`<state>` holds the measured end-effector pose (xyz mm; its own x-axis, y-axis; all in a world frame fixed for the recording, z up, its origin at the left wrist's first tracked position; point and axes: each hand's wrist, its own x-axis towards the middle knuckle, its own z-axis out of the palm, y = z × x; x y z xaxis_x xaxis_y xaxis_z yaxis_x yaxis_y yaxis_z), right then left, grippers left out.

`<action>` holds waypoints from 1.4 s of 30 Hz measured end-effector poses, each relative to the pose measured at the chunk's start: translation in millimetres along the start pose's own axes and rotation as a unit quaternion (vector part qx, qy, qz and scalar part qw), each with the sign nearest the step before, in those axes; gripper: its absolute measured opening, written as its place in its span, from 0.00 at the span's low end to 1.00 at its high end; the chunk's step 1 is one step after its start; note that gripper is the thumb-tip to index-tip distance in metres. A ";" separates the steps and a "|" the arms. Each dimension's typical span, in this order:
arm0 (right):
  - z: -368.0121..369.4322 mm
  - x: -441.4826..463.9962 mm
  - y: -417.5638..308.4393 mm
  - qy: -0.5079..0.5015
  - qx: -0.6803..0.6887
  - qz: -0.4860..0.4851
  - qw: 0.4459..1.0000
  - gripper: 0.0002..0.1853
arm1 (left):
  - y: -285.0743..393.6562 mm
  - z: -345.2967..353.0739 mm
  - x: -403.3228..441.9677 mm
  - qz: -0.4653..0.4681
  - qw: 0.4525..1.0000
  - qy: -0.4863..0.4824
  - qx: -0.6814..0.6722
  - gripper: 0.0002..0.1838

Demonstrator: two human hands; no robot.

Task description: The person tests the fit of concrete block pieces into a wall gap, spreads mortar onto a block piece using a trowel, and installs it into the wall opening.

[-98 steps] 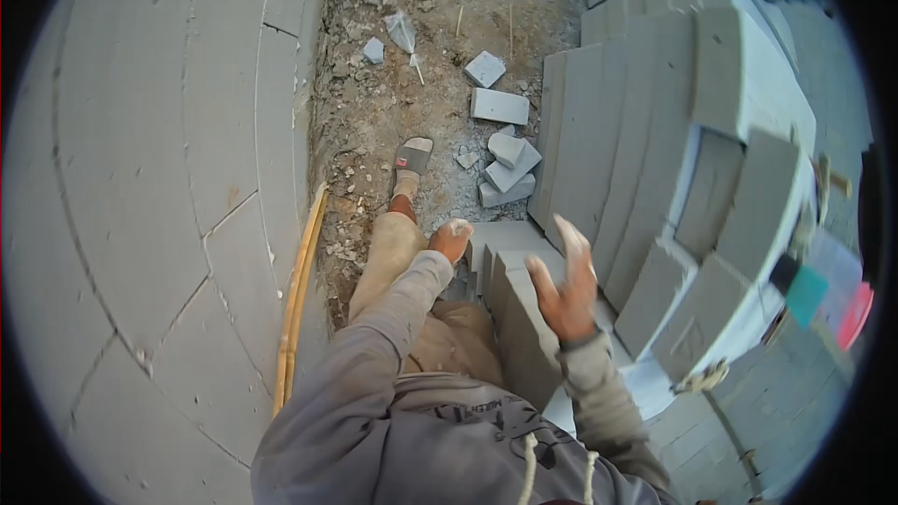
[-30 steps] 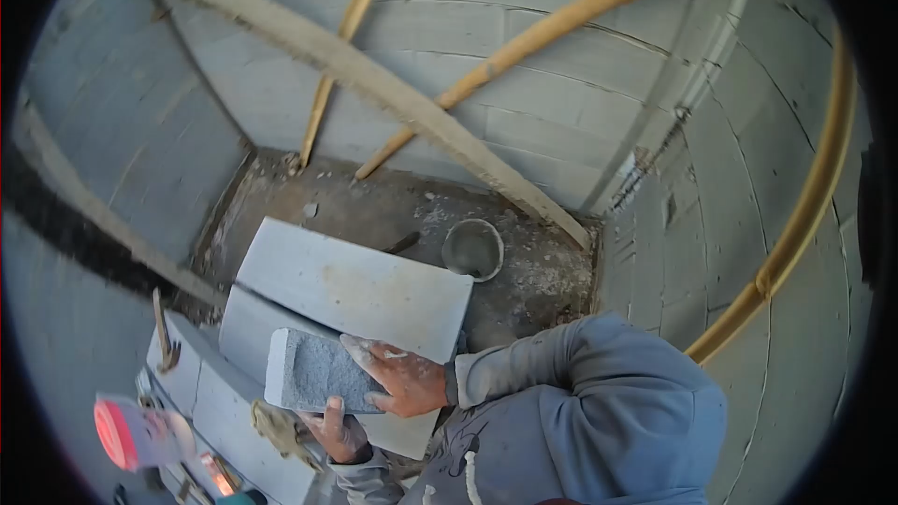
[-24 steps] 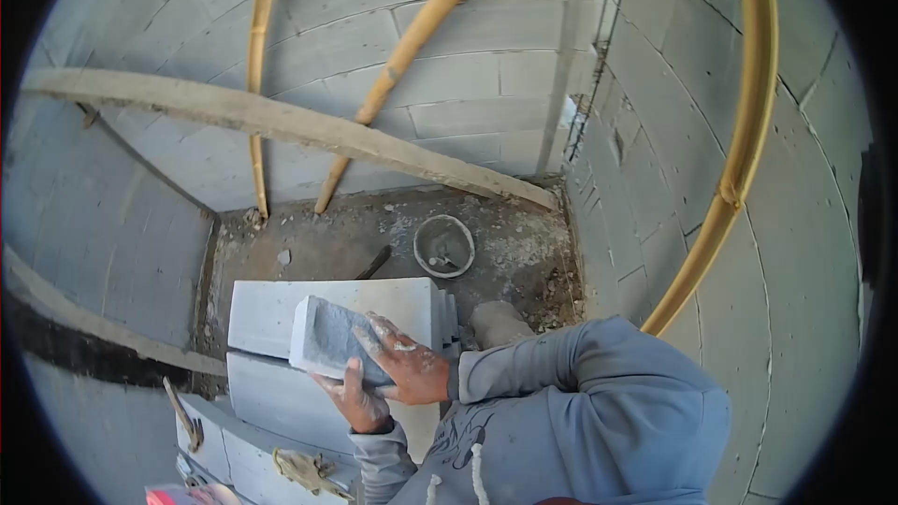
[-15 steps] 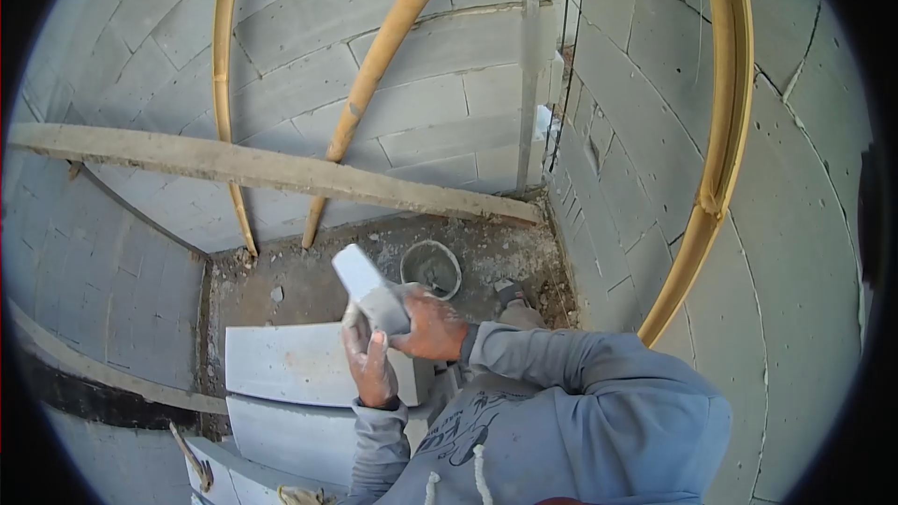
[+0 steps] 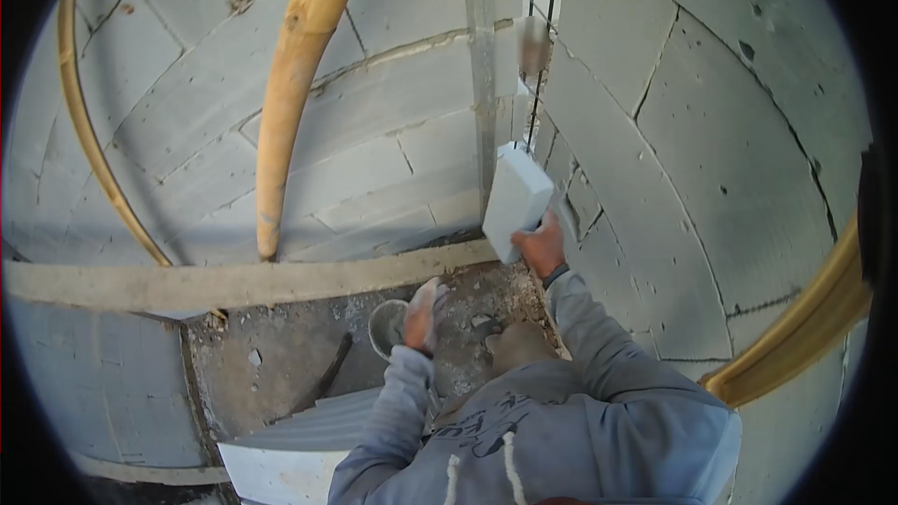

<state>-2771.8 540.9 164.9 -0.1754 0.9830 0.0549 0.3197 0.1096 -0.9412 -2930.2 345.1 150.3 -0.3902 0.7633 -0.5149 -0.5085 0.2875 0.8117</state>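
My right hand [image 5: 543,245] grips the lower right edge of a small, light aerated concrete block [image 5: 516,198]. The block is raised and tilted in front of the wall corner, just below the dark steel bars [image 5: 534,112]. Whether it touches the wall I cannot tell. Lower down and to the left is my left hand [image 5: 426,316], whitened with dust, its fingers stretched out and nothing in it. Behind that hand, a round bucket [image 5: 386,329] stands on the floor, partly covered by it.
A long horizontal beam [image 5: 215,286] crosses in front of the back wall. Bamboo poles [image 5: 297,84] lean there, and another pole [image 5: 795,327] curves at the right. Large pale blocks [image 5: 281,468] lie at lower left. Rubble covers the dirty floor [image 5: 281,355].
The block, earlier between both hands, has gone up and right to the corner in my right hand. My left hand has let go. The view has turned toward the corner.
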 end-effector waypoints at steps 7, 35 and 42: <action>-24.6 90.1 -47.4 0.135 0.015 -0.048 0.989 0.31 | 31.9 148.2 167.8 -0.107 0.974 -0.184 -0.075 0.39; -27.3 225.4 -206.3 0.158 -0.501 -0.131 0.841 0.23 | 111.3 271.9 332.7 -0.150 0.865 -0.291 -0.380 0.26; -25.8 241.7 -213.7 0.173 -0.479 -0.091 0.856 0.18 | 109.0 275.4 332.3 -0.170 0.882 -0.276 -0.343 0.21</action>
<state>-2858.5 758.8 387.9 -0.0709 0.9034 0.4229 0.9622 0.1737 -0.2096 -2903.9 789.4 143.7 0.2110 0.9200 -0.3302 -0.9425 0.2810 0.1808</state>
